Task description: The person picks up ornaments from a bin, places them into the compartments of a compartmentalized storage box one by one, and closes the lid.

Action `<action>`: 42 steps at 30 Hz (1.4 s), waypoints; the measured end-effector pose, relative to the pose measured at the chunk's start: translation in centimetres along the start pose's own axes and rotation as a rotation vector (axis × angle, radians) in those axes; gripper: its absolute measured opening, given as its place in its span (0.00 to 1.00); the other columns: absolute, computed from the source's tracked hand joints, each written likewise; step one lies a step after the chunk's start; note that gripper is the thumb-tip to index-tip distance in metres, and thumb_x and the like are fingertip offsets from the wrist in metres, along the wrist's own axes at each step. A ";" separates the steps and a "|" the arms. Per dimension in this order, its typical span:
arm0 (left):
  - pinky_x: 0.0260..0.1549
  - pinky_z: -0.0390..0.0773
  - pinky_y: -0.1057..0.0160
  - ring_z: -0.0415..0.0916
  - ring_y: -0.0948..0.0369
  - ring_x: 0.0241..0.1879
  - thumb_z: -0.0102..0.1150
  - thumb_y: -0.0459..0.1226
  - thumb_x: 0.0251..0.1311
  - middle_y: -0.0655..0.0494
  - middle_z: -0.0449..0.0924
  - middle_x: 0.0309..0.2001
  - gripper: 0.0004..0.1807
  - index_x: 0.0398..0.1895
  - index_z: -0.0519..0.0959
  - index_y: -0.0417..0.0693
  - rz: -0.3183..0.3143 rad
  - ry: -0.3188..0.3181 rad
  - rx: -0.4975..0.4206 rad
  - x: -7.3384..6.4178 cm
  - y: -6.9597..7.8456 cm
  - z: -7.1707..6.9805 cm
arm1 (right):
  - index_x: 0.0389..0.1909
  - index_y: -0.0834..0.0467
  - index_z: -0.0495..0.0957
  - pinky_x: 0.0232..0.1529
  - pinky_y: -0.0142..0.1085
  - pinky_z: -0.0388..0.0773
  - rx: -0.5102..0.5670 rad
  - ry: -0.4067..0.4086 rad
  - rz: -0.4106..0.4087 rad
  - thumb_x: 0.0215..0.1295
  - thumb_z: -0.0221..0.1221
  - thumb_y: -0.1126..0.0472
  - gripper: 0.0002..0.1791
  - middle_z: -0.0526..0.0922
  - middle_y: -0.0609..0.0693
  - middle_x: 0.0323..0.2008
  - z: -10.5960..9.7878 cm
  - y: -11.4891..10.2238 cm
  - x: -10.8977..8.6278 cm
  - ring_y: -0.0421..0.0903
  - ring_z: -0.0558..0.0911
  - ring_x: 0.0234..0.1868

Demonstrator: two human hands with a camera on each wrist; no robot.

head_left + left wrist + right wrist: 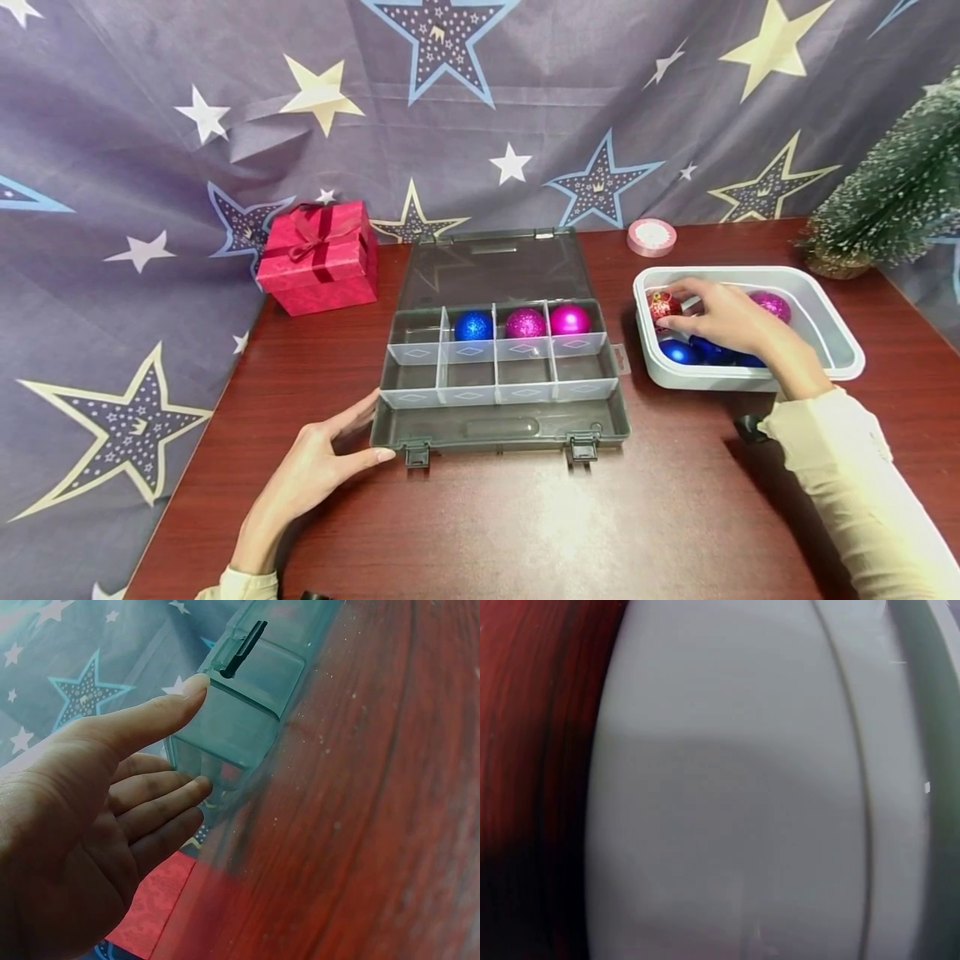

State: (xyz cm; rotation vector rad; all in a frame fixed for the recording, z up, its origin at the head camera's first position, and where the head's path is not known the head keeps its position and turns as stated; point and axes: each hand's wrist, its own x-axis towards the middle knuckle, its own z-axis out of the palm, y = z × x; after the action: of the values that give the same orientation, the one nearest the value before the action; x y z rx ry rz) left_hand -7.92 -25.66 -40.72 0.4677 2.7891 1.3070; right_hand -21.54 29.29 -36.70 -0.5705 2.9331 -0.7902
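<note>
In the head view a grey divided case [501,430] lies with its lid [491,271] folded back. Its back row holds a blue glitter bauble [474,326], a pink glitter bauble [525,324] and a glossy pink bauble [570,319]. My left hand [306,467] rests at the case's front left corner, fingers extended along the side and thumb at the front. Inside a white bin [750,382], my right hand [723,317] pinches a red glitter bauble [663,307] between thumb and fingers. Blue baubles [679,352] and another pink glitter bauble [771,306] lie around it.
A red gift box [318,258] stands at the back left. Behind the bin are a pink ribbon roll [651,237] and a frosted small tree [888,183]. Star-patterned cloth [465,150] hangs behind the table. The bin's white wall [727,787] fills most of the right wrist view.
</note>
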 end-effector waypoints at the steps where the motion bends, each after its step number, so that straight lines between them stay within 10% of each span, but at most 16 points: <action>1: 0.57 0.68 0.79 0.78 0.59 0.61 0.79 0.47 0.56 0.58 0.79 0.65 0.45 0.76 0.70 0.49 0.001 0.000 0.001 0.0 0.0 0.0 | 0.61 0.69 0.75 0.56 0.62 0.72 0.000 -0.003 0.004 0.68 0.68 0.54 0.28 0.82 0.70 0.53 0.0 0.0 0.1 0.67 0.80 0.54; 42: 0.56 0.69 0.79 0.78 0.59 0.61 0.79 0.48 0.56 0.57 0.79 0.65 0.45 0.76 0.70 0.49 -0.003 -0.006 0.001 0.1 -0.1 0.0 | 0.61 0.67 0.78 0.52 0.61 0.78 -0.016 0.165 -0.051 0.66 0.70 0.58 0.27 0.83 0.66 0.52 -2.8 -3.6 -1.6 0.65 0.84 0.49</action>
State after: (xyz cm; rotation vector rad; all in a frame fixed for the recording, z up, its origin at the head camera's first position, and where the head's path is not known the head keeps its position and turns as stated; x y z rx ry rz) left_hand -8.03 -25.68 -40.77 0.4668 2.7844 1.3022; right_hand -19.26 28.31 -32.55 -0.6116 3.0880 -0.8598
